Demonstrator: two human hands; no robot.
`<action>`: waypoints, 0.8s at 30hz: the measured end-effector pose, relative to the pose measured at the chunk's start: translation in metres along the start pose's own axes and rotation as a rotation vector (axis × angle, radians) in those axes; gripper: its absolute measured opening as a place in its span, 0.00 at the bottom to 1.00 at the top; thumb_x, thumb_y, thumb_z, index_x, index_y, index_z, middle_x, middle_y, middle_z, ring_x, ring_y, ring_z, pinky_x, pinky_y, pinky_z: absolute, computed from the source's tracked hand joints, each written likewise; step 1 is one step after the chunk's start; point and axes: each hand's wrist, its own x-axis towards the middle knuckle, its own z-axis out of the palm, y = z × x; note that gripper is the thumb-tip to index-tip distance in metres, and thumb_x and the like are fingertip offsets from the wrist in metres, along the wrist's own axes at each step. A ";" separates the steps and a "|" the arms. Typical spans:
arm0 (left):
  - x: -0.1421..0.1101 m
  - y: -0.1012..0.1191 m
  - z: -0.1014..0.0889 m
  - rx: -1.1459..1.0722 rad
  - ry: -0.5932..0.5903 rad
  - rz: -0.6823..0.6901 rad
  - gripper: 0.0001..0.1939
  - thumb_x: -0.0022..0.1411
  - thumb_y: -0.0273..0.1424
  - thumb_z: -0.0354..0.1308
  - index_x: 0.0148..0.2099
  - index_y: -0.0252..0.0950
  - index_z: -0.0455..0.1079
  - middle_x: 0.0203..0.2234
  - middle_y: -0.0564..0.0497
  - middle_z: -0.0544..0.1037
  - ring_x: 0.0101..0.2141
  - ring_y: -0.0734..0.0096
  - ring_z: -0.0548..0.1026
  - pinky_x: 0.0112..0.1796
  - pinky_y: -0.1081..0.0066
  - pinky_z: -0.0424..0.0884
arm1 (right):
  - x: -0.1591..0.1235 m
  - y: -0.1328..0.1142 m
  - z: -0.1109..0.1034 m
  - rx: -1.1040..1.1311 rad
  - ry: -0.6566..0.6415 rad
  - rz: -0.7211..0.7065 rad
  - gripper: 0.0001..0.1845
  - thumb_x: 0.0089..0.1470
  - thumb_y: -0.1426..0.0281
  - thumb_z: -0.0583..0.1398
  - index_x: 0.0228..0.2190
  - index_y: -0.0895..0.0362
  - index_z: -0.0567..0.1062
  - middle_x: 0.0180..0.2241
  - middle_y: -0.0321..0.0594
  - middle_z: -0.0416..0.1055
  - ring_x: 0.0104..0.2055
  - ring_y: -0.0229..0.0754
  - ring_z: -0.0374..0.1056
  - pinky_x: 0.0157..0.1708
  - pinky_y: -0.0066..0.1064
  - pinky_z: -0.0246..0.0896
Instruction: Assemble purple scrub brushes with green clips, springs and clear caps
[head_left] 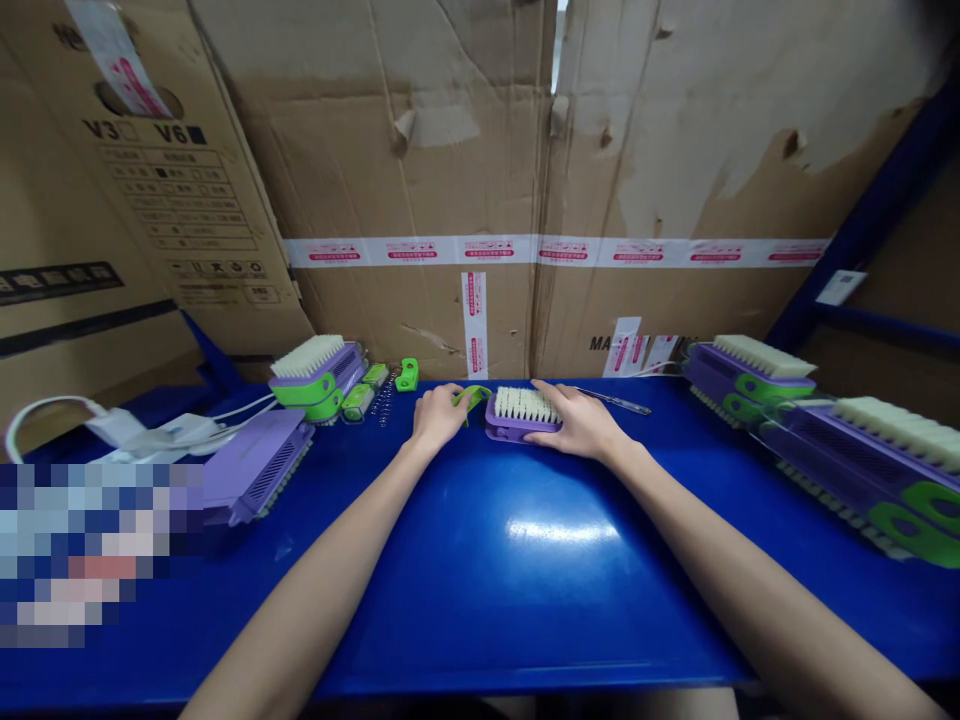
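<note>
Near the far middle of the blue table, my right hand point(577, 420) is closed around the right end of a purple brush point(517, 432) with pale bristles facing up. Just left of the brush, my left hand point(439, 415) pinches a green plastic clip point(472, 397). The clip's free end reaches toward the brush's left end; whether the two touch I cannot tell. Another green clip point(407, 375) lies behind my left hand. Beside it are several small springs point(385, 395) and small green-and-white boxes point(360, 402). A thin screwdriver point(626, 403) lies behind my right hand.
Purple-and-green brushes with pale bristles point(307, 357) stand at the left, next to a purple brush body point(251, 460) and a white cable point(52, 402). More brushes point(862, 480) stand at the right. Cardboard point(420, 180) walls the back; a blue metal post point(862, 200) rises at the right.
</note>
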 end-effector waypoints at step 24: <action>-0.015 0.021 0.017 -0.294 0.076 0.008 0.13 0.57 0.36 0.57 0.42 0.36 0.73 0.29 0.49 0.79 0.29 0.68 0.76 0.31 0.73 0.68 | -0.003 -0.009 0.005 0.003 0.128 0.167 0.47 0.43 0.47 0.62 0.59 0.58 0.58 0.48 0.53 0.70 0.47 0.56 0.69 0.42 0.42 0.66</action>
